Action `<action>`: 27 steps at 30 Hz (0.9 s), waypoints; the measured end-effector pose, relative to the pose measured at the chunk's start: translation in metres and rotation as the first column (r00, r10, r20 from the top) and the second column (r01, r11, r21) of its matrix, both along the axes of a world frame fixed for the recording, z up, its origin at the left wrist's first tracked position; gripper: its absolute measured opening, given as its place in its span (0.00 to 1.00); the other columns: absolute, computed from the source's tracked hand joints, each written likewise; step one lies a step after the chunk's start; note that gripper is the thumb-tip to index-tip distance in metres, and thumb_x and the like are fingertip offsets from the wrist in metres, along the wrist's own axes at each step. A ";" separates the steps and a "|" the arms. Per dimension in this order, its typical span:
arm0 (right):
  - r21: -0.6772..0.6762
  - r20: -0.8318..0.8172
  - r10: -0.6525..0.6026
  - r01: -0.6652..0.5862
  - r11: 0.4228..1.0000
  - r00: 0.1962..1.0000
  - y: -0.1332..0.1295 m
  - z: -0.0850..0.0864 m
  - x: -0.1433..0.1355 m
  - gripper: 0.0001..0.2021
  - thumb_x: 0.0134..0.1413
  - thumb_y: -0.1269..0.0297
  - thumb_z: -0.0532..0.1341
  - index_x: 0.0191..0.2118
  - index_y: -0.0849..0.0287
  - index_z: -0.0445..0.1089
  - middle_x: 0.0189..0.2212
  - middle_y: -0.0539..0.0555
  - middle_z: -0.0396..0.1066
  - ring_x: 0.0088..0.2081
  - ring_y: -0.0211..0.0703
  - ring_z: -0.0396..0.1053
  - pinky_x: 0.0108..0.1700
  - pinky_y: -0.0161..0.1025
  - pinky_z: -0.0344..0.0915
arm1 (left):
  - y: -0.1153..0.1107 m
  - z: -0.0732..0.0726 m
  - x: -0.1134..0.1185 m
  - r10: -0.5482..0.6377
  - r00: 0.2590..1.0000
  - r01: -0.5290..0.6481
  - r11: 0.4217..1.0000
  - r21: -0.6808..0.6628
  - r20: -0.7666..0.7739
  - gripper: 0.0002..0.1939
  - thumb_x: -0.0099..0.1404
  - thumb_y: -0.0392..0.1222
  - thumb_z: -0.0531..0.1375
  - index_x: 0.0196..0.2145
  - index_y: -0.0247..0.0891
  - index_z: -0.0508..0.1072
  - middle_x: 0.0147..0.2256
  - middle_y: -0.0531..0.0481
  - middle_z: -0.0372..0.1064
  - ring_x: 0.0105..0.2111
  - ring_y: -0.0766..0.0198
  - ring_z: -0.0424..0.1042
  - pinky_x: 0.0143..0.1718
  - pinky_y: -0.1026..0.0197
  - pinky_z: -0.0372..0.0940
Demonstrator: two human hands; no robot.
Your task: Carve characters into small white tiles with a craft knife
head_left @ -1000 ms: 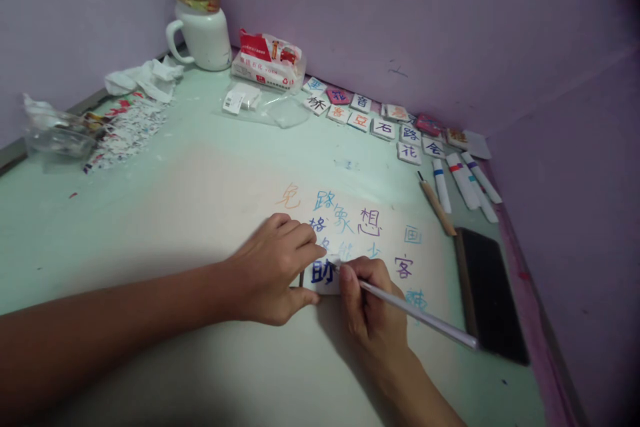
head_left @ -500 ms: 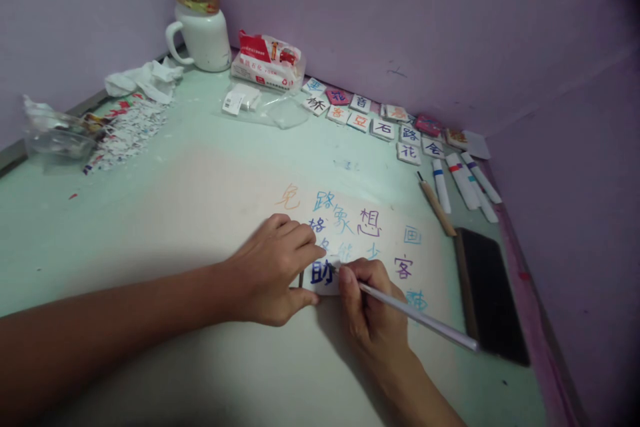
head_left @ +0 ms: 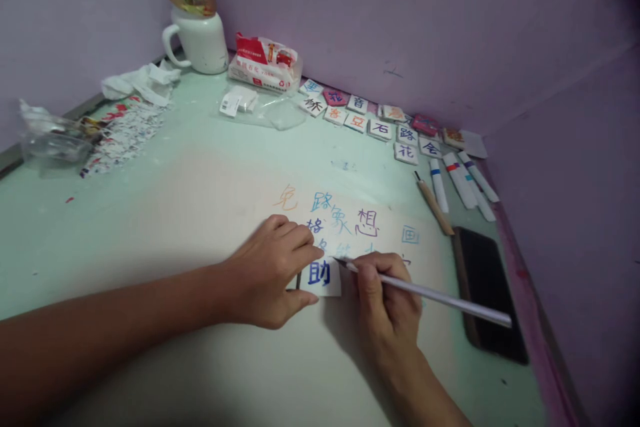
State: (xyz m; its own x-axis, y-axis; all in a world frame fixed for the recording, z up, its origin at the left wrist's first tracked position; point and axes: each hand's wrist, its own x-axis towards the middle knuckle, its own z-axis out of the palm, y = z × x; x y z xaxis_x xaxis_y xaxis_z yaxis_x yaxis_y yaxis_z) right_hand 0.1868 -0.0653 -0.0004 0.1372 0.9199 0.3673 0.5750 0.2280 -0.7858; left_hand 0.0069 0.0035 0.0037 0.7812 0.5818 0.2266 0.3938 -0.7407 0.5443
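A small white square tile (head_left: 333,283) with a dark blue character lies on the pale tabletop (head_left: 200,173). My left hand (head_left: 275,270) grips its left side, thumb at the lower edge and index finger at the upper edge. In my right hand (head_left: 387,293) is a slim silver-grey pen (head_left: 440,295) with a dark tip, held in a pinch and slanting down to the left. That tip is by the tile's upper right corner; whether it touches is unclear. Coloured handwritten characters (head_left: 367,221) surround the tile on the table.
Lettered tiles (head_left: 380,129) line the back wall, with white markers (head_left: 460,180), a wooden-handled tool (head_left: 434,203) and a black phone (head_left: 493,293) on the right. A lidded white mug (head_left: 203,43), a red-and-white packet (head_left: 265,63) and white scraps (head_left: 125,140) are farther back left.
My right hand has moved right, drawing the pen tip off the character toward the tile's upper right corner. More of the tile shows. My left hand has stayed nearly still.
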 end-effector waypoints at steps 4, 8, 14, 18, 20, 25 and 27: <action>-0.060 -0.166 0.060 -0.071 0.996 0.984 0.005 -0.005 0.013 0.08 0.63 0.68 0.52 0.34 0.55 0.65 0.24 0.46 0.63 0.25 0.35 0.61 0.26 0.34 0.57 | 0.001 0.003 -0.001 -0.014 1.000 0.014 1.000 -0.023 0.001 0.19 0.57 0.40 0.61 0.46 0.34 0.67 0.39 0.43 0.65 0.41 0.53 0.64 0.46 0.50 0.54; -0.127 -0.240 0.137 -0.171 0.977 0.961 0.007 -0.011 0.020 0.07 0.64 0.66 0.51 0.35 0.54 0.65 0.25 0.46 0.63 0.27 0.36 0.61 0.28 0.35 0.57 | 0.000 0.003 -0.001 -0.017 1.000 0.018 0.999 -0.034 0.017 0.20 0.57 0.38 0.60 0.47 0.34 0.65 0.42 0.41 0.65 0.44 0.52 0.64 0.48 0.49 0.54; -0.145 -0.199 0.153 -0.184 0.972 0.968 0.008 -0.008 0.019 0.07 0.64 0.66 0.51 0.34 0.55 0.64 0.24 0.45 0.61 0.25 0.35 0.61 0.28 0.34 0.57 | 0.001 0.002 -0.002 -0.032 0.999 0.032 0.999 -0.041 0.006 0.20 0.56 0.37 0.60 0.47 0.35 0.66 0.42 0.42 0.64 0.43 0.53 0.64 0.47 0.49 0.53; -0.117 -0.144 0.164 -0.181 0.976 0.976 0.010 -0.004 0.017 0.08 0.63 0.68 0.51 0.34 0.55 0.64 0.25 0.46 0.62 0.26 0.34 0.61 0.27 0.33 0.57 | 0.002 0.003 -0.002 -0.025 1.000 0.025 0.998 -0.053 0.004 0.20 0.55 0.37 0.60 0.47 0.35 0.66 0.42 0.42 0.64 0.43 0.53 0.64 0.47 0.49 0.53; -0.099 -0.106 0.179 -0.189 0.977 0.978 0.011 -0.002 0.015 0.08 0.62 0.69 0.51 0.34 0.55 0.64 0.25 0.46 0.62 0.26 0.34 0.62 0.27 0.33 0.57 | 0.002 0.003 -0.001 -0.020 1.000 0.021 0.998 -0.054 0.009 0.20 0.55 0.37 0.60 0.46 0.35 0.67 0.41 0.43 0.64 0.43 0.53 0.64 0.47 0.49 0.54; -0.068 -0.008 0.216 -0.216 0.974 0.976 0.011 0.002 0.015 0.07 0.61 0.71 0.50 0.34 0.55 0.61 0.24 0.45 0.62 0.25 0.34 0.61 0.27 0.32 0.58 | 0.002 0.002 -0.001 -0.018 1.000 0.018 0.999 -0.050 0.009 0.18 0.56 0.38 0.60 0.46 0.35 0.67 0.41 0.43 0.65 0.43 0.53 0.64 0.47 0.49 0.54; -0.066 0.038 0.236 -0.233 0.970 0.971 0.012 0.002 0.016 0.06 0.61 0.71 0.50 0.34 0.55 0.60 0.23 0.46 0.63 0.24 0.34 0.61 0.26 0.32 0.57 | 0.002 0.003 -0.001 -0.022 1.000 0.023 0.998 -0.050 0.009 0.18 0.56 0.38 0.59 0.46 0.35 0.67 0.41 0.43 0.65 0.42 0.53 0.64 0.47 0.49 0.54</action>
